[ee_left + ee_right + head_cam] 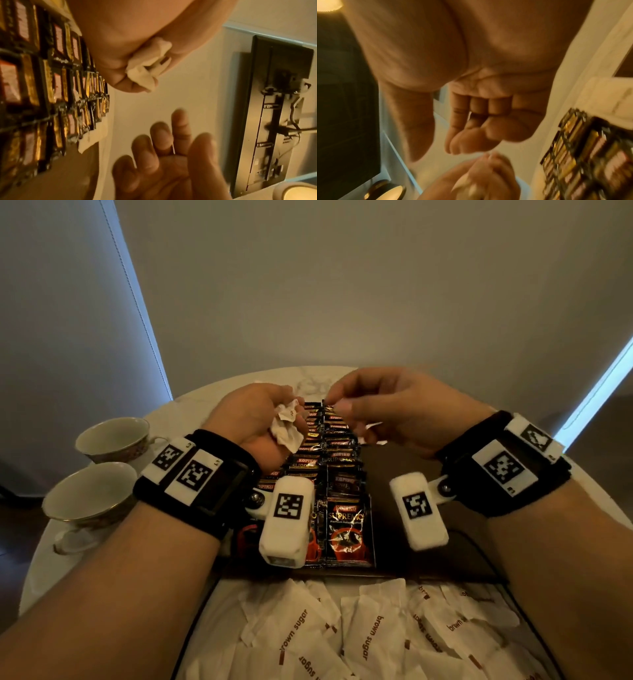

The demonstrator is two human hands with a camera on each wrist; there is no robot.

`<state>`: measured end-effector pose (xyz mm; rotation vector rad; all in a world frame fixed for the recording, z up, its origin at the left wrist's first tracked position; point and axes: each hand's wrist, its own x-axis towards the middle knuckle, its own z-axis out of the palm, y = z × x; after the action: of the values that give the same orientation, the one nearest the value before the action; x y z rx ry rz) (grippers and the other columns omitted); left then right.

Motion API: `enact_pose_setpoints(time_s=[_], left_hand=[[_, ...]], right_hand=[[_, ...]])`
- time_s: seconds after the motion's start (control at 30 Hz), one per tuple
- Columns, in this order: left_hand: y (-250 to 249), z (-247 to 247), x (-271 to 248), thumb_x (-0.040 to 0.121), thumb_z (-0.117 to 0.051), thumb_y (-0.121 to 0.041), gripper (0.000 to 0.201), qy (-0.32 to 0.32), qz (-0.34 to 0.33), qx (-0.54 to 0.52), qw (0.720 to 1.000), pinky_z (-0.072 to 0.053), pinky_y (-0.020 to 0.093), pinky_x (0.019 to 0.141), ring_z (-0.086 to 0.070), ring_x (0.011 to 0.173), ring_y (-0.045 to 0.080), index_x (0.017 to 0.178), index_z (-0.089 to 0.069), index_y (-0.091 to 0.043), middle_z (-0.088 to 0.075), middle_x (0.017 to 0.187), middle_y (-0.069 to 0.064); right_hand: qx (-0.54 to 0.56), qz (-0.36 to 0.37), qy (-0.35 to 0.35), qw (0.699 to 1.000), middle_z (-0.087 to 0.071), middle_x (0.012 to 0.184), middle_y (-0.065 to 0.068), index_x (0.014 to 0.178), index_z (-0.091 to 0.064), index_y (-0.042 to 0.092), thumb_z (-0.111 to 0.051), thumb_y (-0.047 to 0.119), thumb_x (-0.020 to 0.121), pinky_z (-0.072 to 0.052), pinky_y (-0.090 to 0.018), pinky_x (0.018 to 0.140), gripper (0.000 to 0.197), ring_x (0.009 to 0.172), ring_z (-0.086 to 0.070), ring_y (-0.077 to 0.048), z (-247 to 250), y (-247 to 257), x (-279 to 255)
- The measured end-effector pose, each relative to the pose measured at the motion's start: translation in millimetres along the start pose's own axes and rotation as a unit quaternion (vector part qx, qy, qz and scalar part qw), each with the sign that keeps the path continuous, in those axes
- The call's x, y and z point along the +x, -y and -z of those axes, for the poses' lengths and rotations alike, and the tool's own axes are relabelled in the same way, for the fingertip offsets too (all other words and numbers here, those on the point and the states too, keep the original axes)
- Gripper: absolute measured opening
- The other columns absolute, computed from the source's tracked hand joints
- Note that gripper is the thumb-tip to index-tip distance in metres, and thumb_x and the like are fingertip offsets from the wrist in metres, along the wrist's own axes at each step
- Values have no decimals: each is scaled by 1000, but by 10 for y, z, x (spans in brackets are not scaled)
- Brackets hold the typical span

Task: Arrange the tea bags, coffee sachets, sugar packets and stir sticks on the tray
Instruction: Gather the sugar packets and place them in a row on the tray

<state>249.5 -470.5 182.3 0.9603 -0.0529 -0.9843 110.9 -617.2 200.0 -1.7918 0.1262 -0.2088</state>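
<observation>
Crumpled white paper, a tea bag (pixel 287 429) I judge, sits bunched in my left hand's (pixel 255 419) curled fingers above the coffee sachets (pixel 337 474): light, soft, tearable, best pinched at an edge. My right hand (pixel 387 412) hovers beside it, fingers loosely bent, apparently empty.

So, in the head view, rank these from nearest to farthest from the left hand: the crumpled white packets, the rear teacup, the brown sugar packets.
1. Crumpled white packets: gripped in the left hand itself.
2. Rear teacup: on the table to the hand's left.
3. Brown sugar packets: heaped at the bottom edge, closest to the person.
</observation>
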Motion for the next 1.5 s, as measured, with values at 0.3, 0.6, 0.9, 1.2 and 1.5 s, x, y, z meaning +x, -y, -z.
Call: enact_pose_setpoints(time_s=[0.3,0.6,0.9,1.2,1.5], left_hand=[[188,-70,0,105,-52,-16,43,40,31,-108,993,-48,50,105,-55,134,30,146,-50,-5,-52,149,10],[197,-74,-49,90,-38,7,31,41,-34,-84,995,-57,37,65,-65,94,33,113,-55,-6,-58,124,21],[183,3,7,88,-75,-28,20,-4,-91,168,982,-36,21,40,-49,55,13,96,-65,-12,-63,80,4],[239,3,-52,87,-79,-9,13,-5,-160,282,946,-38,20,41,-53,53,11,95,-69,-9,-68,70,2],[201,39,-16,85,-82,-16,18,-27,-191,293,936,-41,24,45,-57,59,11,98,-70,-11,-67,72,-1]], right_hand=[[-191,44,22,980,-73,101,-10,104,-70,18,-90,13,75,-60,-47,89,35,92,-70,-26,-243,-190,3],[-29,64,-25,997,-73,88,0,91,-73,14,-74,4,87,-53,-23,58,10,72,-63,-9,-186,-327,52],[180,14,-86,980,-73,82,-8,90,-64,9,-55,-1,98,-61,-31,55,15,70,-70,-20,-151,-316,120],[141,2,-138,980,-73,88,-7,98,-66,7,-65,16,97,-58,-30,56,9,71,-69,-17,-119,-384,154],[175,7,-132,976,-76,103,-11,110,-71,6,-77,11,81,-60,-30,66,30,84,-72,-21,-103,-458,175]])
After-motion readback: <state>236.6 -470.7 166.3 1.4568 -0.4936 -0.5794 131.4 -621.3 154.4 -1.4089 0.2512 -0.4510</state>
